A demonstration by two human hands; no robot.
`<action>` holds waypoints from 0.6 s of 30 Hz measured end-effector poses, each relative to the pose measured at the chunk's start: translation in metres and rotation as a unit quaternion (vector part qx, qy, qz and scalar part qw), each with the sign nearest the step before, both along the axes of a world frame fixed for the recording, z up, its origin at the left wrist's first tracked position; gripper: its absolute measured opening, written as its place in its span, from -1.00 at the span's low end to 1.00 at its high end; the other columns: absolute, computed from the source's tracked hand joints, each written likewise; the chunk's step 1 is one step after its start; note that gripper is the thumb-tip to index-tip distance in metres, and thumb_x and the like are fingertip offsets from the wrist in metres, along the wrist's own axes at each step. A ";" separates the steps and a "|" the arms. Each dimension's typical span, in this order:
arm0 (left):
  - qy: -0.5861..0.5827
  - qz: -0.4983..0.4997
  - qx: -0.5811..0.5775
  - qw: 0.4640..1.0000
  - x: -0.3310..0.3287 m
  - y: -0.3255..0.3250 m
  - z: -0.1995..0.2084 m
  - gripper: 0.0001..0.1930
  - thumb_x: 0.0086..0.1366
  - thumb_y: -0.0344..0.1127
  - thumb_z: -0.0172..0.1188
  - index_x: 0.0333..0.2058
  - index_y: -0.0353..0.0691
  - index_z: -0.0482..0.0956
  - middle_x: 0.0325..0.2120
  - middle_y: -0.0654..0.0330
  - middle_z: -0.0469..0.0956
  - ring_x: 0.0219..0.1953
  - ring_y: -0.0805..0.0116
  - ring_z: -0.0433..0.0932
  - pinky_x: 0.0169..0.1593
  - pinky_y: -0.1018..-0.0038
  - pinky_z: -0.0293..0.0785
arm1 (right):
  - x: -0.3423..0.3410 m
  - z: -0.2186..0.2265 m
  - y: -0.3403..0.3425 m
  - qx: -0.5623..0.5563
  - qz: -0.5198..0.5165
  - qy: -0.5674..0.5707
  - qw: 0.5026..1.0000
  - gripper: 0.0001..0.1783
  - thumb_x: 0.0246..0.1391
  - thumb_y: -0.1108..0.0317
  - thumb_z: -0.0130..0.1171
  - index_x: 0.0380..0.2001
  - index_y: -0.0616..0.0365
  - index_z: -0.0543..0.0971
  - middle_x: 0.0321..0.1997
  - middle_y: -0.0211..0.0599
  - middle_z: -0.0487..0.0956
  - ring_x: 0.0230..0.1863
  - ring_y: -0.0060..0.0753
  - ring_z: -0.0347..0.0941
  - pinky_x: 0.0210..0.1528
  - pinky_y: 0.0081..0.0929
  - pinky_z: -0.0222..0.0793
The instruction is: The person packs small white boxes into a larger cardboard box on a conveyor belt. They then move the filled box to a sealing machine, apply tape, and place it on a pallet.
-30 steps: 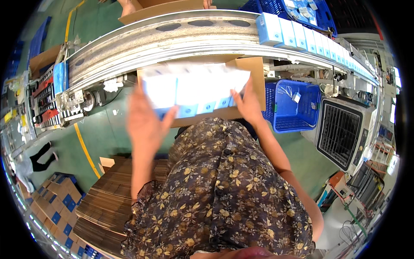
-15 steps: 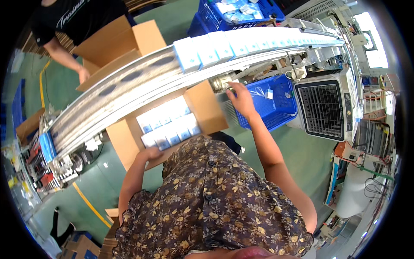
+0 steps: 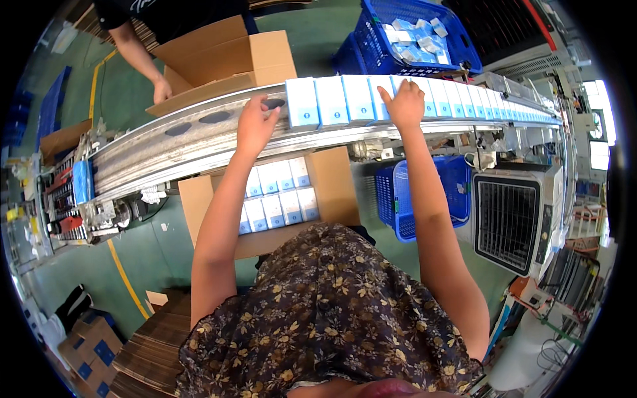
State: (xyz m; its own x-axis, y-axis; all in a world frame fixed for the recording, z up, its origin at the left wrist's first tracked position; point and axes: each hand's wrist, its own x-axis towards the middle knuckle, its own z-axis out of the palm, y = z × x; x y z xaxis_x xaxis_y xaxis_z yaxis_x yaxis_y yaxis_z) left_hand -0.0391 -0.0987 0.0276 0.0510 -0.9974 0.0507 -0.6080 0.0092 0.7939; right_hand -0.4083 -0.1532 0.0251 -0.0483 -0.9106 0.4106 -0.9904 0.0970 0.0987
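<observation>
White-and-blue small cartons (image 3: 332,99) stand side by side in a long row on the conveyor (image 3: 139,156). My left hand (image 3: 257,127) is over the belt just left of the row's first carton, fingers apart and holding nothing. Farther right, my right hand (image 3: 405,106) reaches onto the row, thumb and fingers spread against the cartons there; its fingertips partly cover them. Below the conveyor, close to my body, an open cardboard box (image 3: 335,182) holds two rows of the same kind of carton (image 3: 272,211). My left forearm hides part of that box.
Across the conveyor, a co-worker's hand (image 3: 161,90) touches another open cardboard box (image 3: 272,60). A blue basket (image 3: 371,40) with loose cartons stands behind the row. Another blue basket (image 3: 405,219) and an air cooler (image 3: 507,222) are at right. Flattened cardboard (image 3: 149,338) is stacked lower left.
My left hand has left the cardboard box's near edge and risen to the conveyor. My right hand has moved from beside the blue basket up onto the carton row. My view has shifted.
</observation>
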 end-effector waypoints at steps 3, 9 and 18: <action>-0.020 0.015 0.031 0.999 0.005 -0.009 -0.010 -0.45 0.23 -0.09 0.32 0.05 -0.37 0.46 -0.23 -0.03 0.58 -0.29 0.14 0.62 -0.13 0.27 0.53 | 0.010 0.010 0.005 0.107 -0.101 -0.110 0.983 0.13 -0.07 -0.48 0.18 0.15 0.47 0.41 -0.02 0.17 0.57 -0.04 0.15 0.53 0.01 -0.08 0.47; -0.108 0.045 0.170 0.979 0.014 -0.024 0.008 -0.05 -0.03 0.31 0.42 0.03 -0.49 0.36 -0.17 -0.13 0.65 -0.06 -0.01 0.64 0.01 0.30 0.53 | 0.069 -0.003 0.017 0.187 -0.011 -0.329 0.925 -0.03 -0.01 -0.43 0.18 0.01 0.40 0.46 -0.05 0.23 0.61 0.04 0.19 0.55 0.09 -0.15 0.41; 0.037 0.157 -0.176 0.971 0.116 0.094 0.122 -0.02 -0.16 0.14 0.60 0.06 -0.45 0.34 -0.18 -0.13 0.60 -0.13 0.08 0.63 -0.06 0.28 0.54 | 0.159 0.121 0.127 -0.015 0.156 -0.510 0.846 -0.08 -0.11 0.09 0.50 0.17 0.39 0.28 0.07 0.10 0.46 0.09 -0.06 0.44 0.13 -0.22 0.34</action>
State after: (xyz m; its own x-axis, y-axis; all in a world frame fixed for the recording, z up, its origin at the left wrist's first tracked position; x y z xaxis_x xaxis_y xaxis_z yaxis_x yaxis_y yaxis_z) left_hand 0.0766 -0.0045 0.1497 0.3664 -0.8533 0.3711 -0.5669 0.1115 0.8162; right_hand -0.2488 -0.0267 0.1457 -0.1502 -0.9344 0.3231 -0.5375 -0.1972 -0.8199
